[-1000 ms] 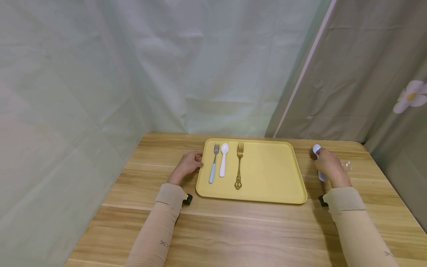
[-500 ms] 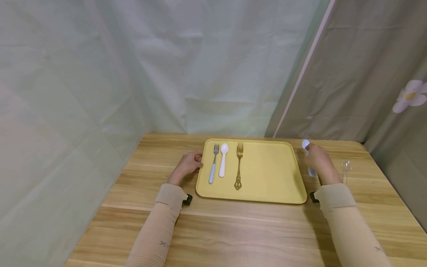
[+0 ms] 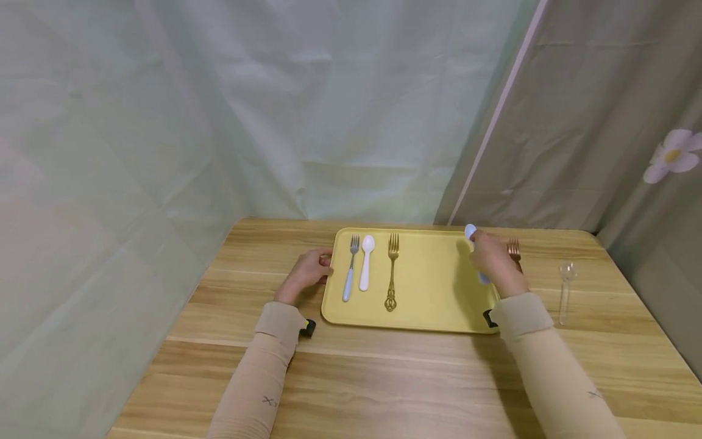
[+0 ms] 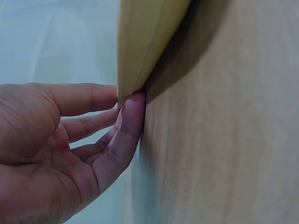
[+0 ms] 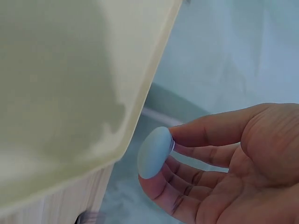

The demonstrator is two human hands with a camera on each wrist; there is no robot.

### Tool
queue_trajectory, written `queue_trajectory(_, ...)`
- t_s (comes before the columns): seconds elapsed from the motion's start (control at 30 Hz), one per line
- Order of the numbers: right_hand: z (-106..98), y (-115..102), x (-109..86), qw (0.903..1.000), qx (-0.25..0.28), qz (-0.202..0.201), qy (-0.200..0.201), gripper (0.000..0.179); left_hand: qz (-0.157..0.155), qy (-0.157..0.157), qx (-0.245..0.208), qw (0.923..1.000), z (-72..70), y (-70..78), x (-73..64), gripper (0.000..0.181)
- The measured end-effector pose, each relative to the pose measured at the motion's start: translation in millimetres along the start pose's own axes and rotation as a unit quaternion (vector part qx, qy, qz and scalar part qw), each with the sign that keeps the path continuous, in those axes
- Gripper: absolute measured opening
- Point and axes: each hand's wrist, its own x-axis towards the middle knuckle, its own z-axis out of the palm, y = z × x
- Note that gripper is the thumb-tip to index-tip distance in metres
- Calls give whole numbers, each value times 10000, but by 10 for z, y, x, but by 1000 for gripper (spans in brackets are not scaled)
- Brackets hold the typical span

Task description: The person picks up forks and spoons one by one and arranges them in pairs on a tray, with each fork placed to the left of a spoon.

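A yellow tray [image 3: 428, 305] lies on the wooden table. My left hand [image 3: 307, 274] pinches its left rim, with the thumb [image 4: 88, 99] on one side and curled fingers on the other in the left wrist view. Above the tray's right part, my right hand [image 3: 496, 261] holds a light blue spoon [image 3: 470, 231] by the handle, its bowl pointing away from me. The handle's rounded end [image 5: 155, 151] shows between thumb and fingers in the right wrist view. On the tray's left half lie a blue-handled fork [image 3: 348, 277], a white spoon [image 3: 365, 268] and an ornate gold fork [image 3: 392, 274].
Right of the tray, a copper-coloured fork [image 3: 514, 249] lies on the table, partly hidden by my right hand. Farther right is a clear spoon [image 3: 565, 292]. Pale curtains [image 3: 373, 122] hang behind the table and along its sides.
My right hand has carried the light blue spoon leftward from the table beside the tray to over its right part, uncovering the copper-coloured fork and clear spoon. My left hand stays put.
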Motion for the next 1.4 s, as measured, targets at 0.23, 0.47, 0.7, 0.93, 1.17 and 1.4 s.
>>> queue_trajectory(0.23,183,-224,48,9997,116,-224,18,48,43,52,36,10000,-10,-11,1,54)
queue_trajectory(0.47,270,-387,47,9993,220,-243,-187,48,49,73,89,9999,-1,-5,-12,54)
queue_trajectory(0.7,361,-443,75,9984,353,-300,-325,48,95,61,146,9998,-3,-16,-8,54)
queue_trajectory(0.93,436,-515,78,9978,440,-319,-372,47,145,52,136,9998,-12,-35,-13,53)
queue_trajectory(1.17,519,-575,117,9977,471,-332,-365,46,132,66,141,9998,-20,-51,-13,52)
queue_trajectory(1.4,563,-680,108,9976,518,-309,-341,45,114,29,203,9997,-20,-43,-14,53)
